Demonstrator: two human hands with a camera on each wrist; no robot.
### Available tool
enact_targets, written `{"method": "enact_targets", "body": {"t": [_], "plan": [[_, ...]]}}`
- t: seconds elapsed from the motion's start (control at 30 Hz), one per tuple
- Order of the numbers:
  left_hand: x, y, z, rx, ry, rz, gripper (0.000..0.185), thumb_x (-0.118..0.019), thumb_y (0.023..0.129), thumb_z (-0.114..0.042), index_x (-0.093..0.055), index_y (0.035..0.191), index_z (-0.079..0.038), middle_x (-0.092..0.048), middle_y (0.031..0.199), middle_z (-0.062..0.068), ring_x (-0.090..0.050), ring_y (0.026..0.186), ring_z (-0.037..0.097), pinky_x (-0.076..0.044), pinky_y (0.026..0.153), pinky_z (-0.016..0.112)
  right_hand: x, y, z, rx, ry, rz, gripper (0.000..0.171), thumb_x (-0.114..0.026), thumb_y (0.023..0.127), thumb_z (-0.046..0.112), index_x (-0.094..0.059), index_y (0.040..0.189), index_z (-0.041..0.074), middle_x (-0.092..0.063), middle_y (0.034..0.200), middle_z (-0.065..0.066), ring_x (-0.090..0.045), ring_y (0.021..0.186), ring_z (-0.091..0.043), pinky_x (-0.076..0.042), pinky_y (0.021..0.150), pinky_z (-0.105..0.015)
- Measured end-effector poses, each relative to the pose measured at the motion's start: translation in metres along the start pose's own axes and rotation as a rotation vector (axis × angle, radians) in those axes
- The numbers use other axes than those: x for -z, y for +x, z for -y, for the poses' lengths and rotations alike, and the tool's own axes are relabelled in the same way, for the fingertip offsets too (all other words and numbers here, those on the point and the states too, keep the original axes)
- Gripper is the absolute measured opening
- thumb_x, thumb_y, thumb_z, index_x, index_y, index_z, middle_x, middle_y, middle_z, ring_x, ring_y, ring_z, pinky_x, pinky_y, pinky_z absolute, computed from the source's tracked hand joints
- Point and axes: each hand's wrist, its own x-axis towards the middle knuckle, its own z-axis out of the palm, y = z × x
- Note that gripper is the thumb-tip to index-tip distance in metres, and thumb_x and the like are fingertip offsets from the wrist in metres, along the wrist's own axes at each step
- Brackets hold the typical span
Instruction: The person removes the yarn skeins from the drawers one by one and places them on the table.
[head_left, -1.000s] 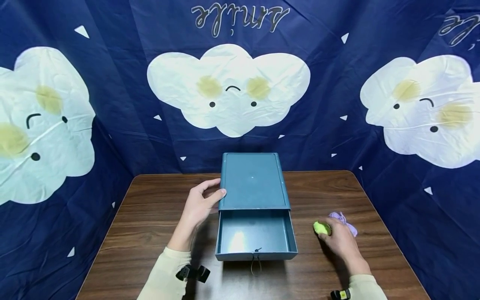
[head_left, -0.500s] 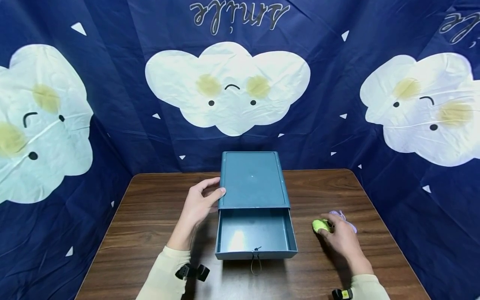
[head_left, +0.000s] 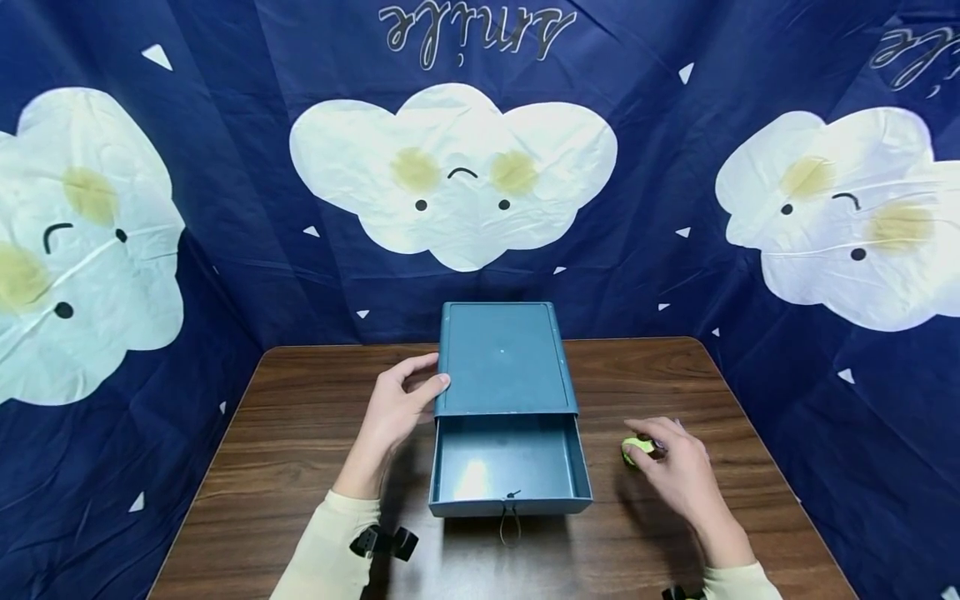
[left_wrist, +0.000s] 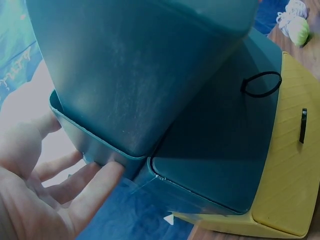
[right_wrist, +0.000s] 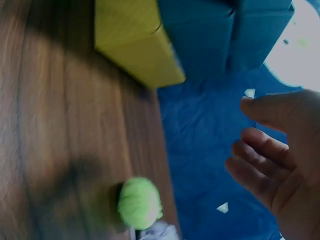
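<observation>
A blue-green drawer box [head_left: 498, 358] stands on the table with its top drawer [head_left: 510, 467] pulled out toward me. That drawer is bare inside and has a thin loop pull at its front. My left hand [head_left: 393, 408] rests against the box's left side, thumb on the top edge, and its fingers [left_wrist: 100, 185] touch the casing beside the drawer. A lime-green yarn ball [right_wrist: 140, 202] lies on the table at the right, next to lilac yarn [right_wrist: 159, 231]. Just above them hovers my right hand [head_left: 682, 471], fingers spread apart, holding nothing; it mostly covers the lilac yarn in the head view.
Below the top drawer, the left wrist view shows another blue-green drawer [left_wrist: 220, 115] and a yellow one [left_wrist: 295, 150], both shut, with black loop pulls. The wooden table [head_left: 300, 442] is enclosed by a dark blue cloth [head_left: 247, 208] with cloud prints.
My right hand has loosened from around the green yarn ball, its fingers spreading and lifting a little. The left hand and the drawer have stayed in place.
</observation>
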Motion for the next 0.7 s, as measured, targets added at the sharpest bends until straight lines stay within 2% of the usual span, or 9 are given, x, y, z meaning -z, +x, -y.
{"method": "enact_targets", "body": {"t": [0.07, 0.17, 0.3, 0.43, 0.57, 0.7], "plan": [[0.0, 0.0, 0.0, 0.0, 0.0, -0.003, 0.049, -0.076, 0.095, -0.023, -0.062, 0.14, -0.01, -0.065, 0.134, 0.019, -0.07, 0.102, 0.018, -0.063, 0.078, 0.049, 0.005, 0.001, 0.01, 0.038, 0.029, -0.012, 0.036, -0.089, 0.077, 0.008, -0.079, 0.109, 0.018, -0.074, 0.098, 0.006, -0.064, 0.073, -0.007, -0.051, 0.074, -0.021], [0.0, 0.0, 0.0, 0.004, -0.003, -0.003, 0.049, -0.076, 0.095, -0.022, -0.062, 0.14, -0.01, -0.065, 0.134, 0.018, -0.07, 0.103, 0.018, -0.062, 0.08, 0.049, 0.012, 0.0, 0.024, 0.095, 0.083, -0.029, 0.033, -0.089, 0.078, 0.009, -0.078, 0.107, 0.02, -0.073, 0.095, 0.007, -0.06, 0.07, -0.006, -0.046, 0.059, -0.012], [0.0, -0.001, 0.001, 0.01, 0.0, 0.005, 0.049, -0.076, 0.095, -0.024, -0.062, 0.14, -0.011, -0.064, 0.137, 0.017, -0.068, 0.108, 0.021, -0.061, 0.083, 0.052, 0.021, -0.003, 0.041, 0.142, 0.171, -0.04, 0.031, -0.086, 0.081, 0.006, -0.078, 0.105, 0.023, -0.072, 0.091, 0.011, -0.056, 0.072, -0.002, -0.046, 0.057, -0.013], [-0.001, -0.002, 0.001, 0.006, 0.011, 0.001, 0.05, -0.077, 0.094, -0.026, -0.062, 0.14, -0.012, -0.063, 0.137, 0.015, -0.068, 0.11, 0.022, -0.062, 0.082, 0.051, 0.029, -0.007, 0.058, 0.156, 0.261, -0.011, 0.032, -0.083, 0.084, 0.003, -0.077, 0.107, 0.024, -0.069, 0.089, 0.014, -0.056, 0.074, 0.001, -0.047, 0.059, -0.013], [0.0, -0.002, 0.0, 0.002, 0.015, -0.002, 0.05, -0.077, 0.094, -0.026, -0.062, 0.14, -0.012, -0.063, 0.137, 0.015, -0.068, 0.109, 0.021, -0.062, 0.081, 0.051, 0.034, -0.011, 0.073, 0.161, 0.302, 0.017, 0.032, -0.082, 0.085, 0.002, -0.076, 0.108, 0.023, -0.068, 0.089, 0.015, -0.056, 0.071, 0.001, -0.046, 0.059, -0.013], [0.0, -0.001, 0.0, 0.001, 0.011, -0.003, 0.05, -0.077, 0.094, -0.027, -0.062, 0.14, -0.012, -0.064, 0.137, 0.016, -0.068, 0.108, 0.02, -0.062, 0.081, 0.051, 0.038, -0.012, 0.084, 0.209, 0.325, 0.009, 0.034, -0.085, 0.081, 0.001, -0.077, 0.108, 0.021, -0.066, 0.086, 0.014, -0.053, 0.067, 0.002, -0.044, 0.057, -0.012]]}}
